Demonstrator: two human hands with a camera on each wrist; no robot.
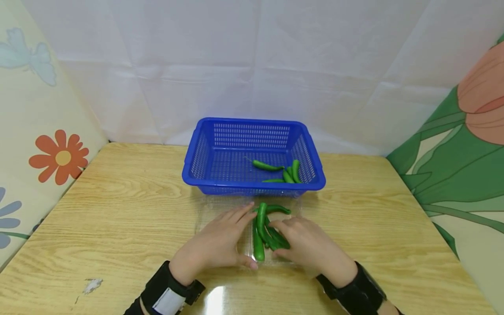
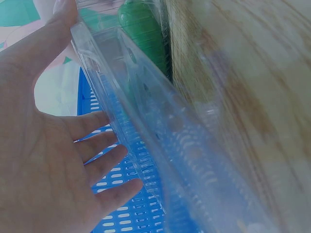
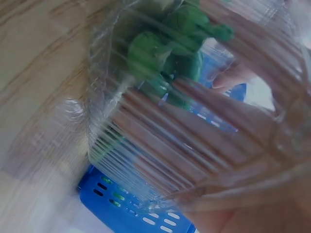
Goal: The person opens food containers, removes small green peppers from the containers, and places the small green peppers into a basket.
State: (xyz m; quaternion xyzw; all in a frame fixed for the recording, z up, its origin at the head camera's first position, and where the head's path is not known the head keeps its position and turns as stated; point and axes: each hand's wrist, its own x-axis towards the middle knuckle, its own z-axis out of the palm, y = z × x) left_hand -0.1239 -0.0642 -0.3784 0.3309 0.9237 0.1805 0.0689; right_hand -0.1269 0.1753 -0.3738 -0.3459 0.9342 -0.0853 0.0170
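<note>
A clear plastic box (image 1: 210, 204) lies on the table with several long green chili peppers (image 1: 261, 223) in it. My left hand (image 1: 220, 243) spreads over its left side; in the left wrist view its fingers are extended against the clear rim (image 2: 104, 73), with the thumb at the box's near end. My right hand (image 1: 309, 245) reaches into the box from the right, thumb and fingers bent around the darker chili peppers (image 1: 275, 238) there. Through the box's ribbed wall (image 3: 160, 145), the right wrist view shows those fingers close against green chili peppers (image 3: 146, 53).
Directly behind the box stands a blue perforated basket (image 1: 252, 185), holding several green chili peppers (image 1: 267, 166) toward its right side. The wooden table (image 1: 130, 210) has a worn patch at the left front. A white cloth (image 1: 252, 57) hangs behind; painted panels flank both sides.
</note>
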